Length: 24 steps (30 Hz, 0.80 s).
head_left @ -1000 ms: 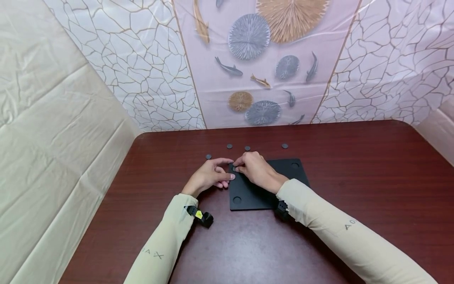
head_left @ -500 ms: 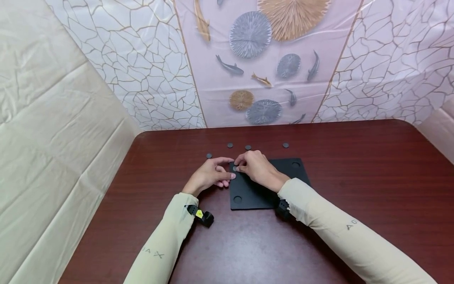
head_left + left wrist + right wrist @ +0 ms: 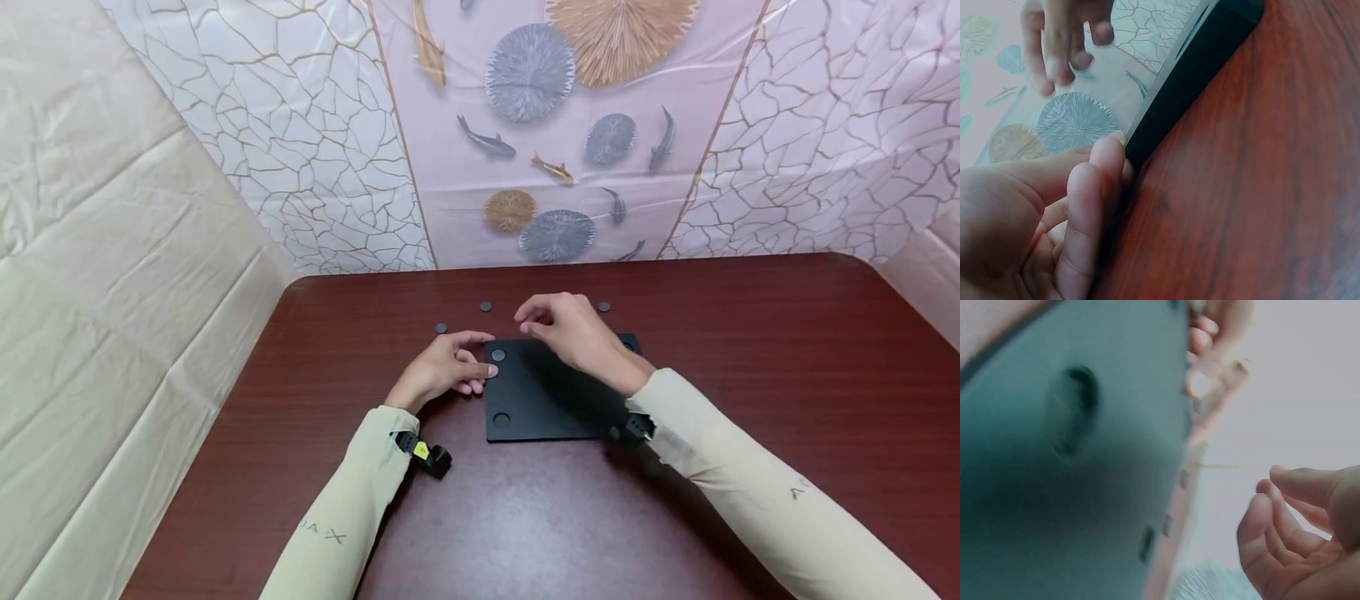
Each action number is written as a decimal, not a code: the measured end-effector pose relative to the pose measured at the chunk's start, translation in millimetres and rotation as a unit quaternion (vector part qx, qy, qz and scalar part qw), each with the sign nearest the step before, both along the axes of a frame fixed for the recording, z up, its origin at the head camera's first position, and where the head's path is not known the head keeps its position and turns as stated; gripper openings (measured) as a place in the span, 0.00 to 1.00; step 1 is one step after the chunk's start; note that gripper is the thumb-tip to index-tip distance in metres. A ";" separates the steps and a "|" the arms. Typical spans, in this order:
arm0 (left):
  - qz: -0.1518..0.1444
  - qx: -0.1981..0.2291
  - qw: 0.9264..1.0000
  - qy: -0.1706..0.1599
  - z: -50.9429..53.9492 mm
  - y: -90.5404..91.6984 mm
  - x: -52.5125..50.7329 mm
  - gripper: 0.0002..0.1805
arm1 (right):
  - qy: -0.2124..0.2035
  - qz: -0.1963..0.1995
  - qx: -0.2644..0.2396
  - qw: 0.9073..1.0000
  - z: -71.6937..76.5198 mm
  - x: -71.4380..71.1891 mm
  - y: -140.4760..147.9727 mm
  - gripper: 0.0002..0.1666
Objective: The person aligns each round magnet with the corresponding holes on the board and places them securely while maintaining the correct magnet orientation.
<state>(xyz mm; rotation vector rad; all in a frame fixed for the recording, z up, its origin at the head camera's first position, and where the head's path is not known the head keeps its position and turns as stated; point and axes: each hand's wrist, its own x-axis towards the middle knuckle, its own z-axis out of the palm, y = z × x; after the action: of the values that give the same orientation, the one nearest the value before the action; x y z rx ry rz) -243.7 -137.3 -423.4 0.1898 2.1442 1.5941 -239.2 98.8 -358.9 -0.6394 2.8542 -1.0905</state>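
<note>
Head view, black board (image 3: 540,408): we have it flat around mid-desk (image 3: 765,367); were the bracing thumb to lift, a sideways push could skid it.
Seated disc (image 3: 498,355): there it is, in the board's far-left recess; we can't tell how firmly, and a brushing finger might tip it out.
Left hand (image 3: 435,367): thumb resting on the board's left edge, forefinger stretched to the far-left corner; pressing unevenly could swivel the board.
Right hand (image 3: 573,329): over the board's far edge, thumb and fingertips narrowly parted, nothing visible between them; a pinch too shallow would likely fumble a thin piece.
Loose discs (image 3: 486,307): we count three toward the desk's back edge, the leftmost disc (image 3: 442,328) just beside the left hand, where a stray knuckle could knock it.
Wrist camera (image 3: 637,427): slung beneath the right sleeve (image 3: 697,429) near the board's near-right corner; dipping, it might snag there.
</note>
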 end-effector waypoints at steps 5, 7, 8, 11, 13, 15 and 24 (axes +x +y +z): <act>-0.005 0.003 1.000 0.004 -0.1 1.7 0.4 0.31 | 0.003 -0.014 -0.003 1.000 15.0 6.0 20.8 0.08; -0.003 0.006 1.000 0.000 0.2 2.0 0.8 0.31 | 0.003 -0.015 -0.004 1.000 19.5 9.8 27.1 0.07; -0.002 0.007 1.000 -0.002 0.2 2.2 1.0 0.31 | 0.001 -0.016 -0.005 1.000 21.5 12.2 29.9 0.08; -0.001 0.009 1.000 -0.007 0.5 2.4 2.0 0.32 | 0.000 -0.017 -0.005 1.000 26.0 20.6 37.4 0.08; -0.001 0.008 1.000 -0.009 0.3 2.4 2.5 0.32 | 0.002 -0.016 -0.005 1.000 27.3 26.9 41.9 0.07; -0.001 0.006 1.000 -0.009 -0.1 2.1 2.8 0.32 | 0.010 -0.015 -0.003 1.000 28.1 33.3 46.3 0.07; -0.002 -0.009 1.000 0.002 1.6 0.0 2.2 0.32 | 0.050 -0.023 -0.009 0.998 33.6 58.4 60.6 0.05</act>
<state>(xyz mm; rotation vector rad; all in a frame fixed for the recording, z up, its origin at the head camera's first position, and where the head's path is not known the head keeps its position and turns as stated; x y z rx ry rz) -241.5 -137.4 -421.8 0.1921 2.1594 1.5739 -180.8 159.4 -325.3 -0.6499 2.9618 -1.1233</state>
